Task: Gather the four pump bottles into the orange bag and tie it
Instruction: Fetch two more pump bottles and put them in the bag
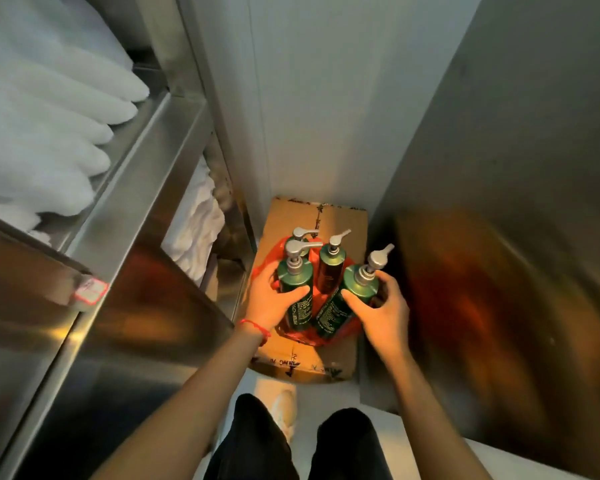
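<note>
Your left hand (274, 299) is wrapped around the green bottle at 9 o'clock (297, 289) and your right hand (378, 306) grips the tilted green bottle at 3 o'clock (340, 306), likely crowding them together so the orange bag (267, 265) can close. The dark bottle (330, 268) and a fourth pump (300, 235) stand at 12 o'clock, all over the bag spread on the cardboard box (347, 220).

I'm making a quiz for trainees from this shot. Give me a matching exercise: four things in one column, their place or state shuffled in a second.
Things
1. left hand
2. right hand
3. brown bottle
4. cardboard box

Places or states
A. lies under the orange bag
B. grips the tilted green bottle
C. stands untouched behind the green ones
D. grips the upright green bottle

Pairs: 1-D, 2-B, 3-C, 4-A
</note>
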Tool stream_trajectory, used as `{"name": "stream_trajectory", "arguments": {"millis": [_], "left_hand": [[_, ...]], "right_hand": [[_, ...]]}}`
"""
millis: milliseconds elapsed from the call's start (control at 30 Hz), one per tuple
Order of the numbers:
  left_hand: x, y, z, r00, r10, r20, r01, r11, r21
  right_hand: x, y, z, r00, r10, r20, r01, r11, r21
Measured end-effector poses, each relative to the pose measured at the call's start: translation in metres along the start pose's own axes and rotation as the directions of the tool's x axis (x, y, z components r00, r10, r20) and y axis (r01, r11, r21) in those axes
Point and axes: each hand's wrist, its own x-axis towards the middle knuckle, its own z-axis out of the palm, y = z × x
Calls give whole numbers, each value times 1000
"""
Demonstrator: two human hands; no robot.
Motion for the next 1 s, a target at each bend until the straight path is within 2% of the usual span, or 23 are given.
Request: {"name": "stream_trajectory", "arguments": {"millis": [300,433,1000], "left_hand": [[54,-40,5,997,-49,65,43,994,101],[61,-54,11,995,-98,19,95,988,123],[62,-89,9,985,-72,155,35,972,233]], "right_hand": [[42,43,32,998,4,60,0,998,-61],[50,59,39,997,18,75,-12,997,-78],[42,96,49,979,124,160,-104,987,-124]]}}
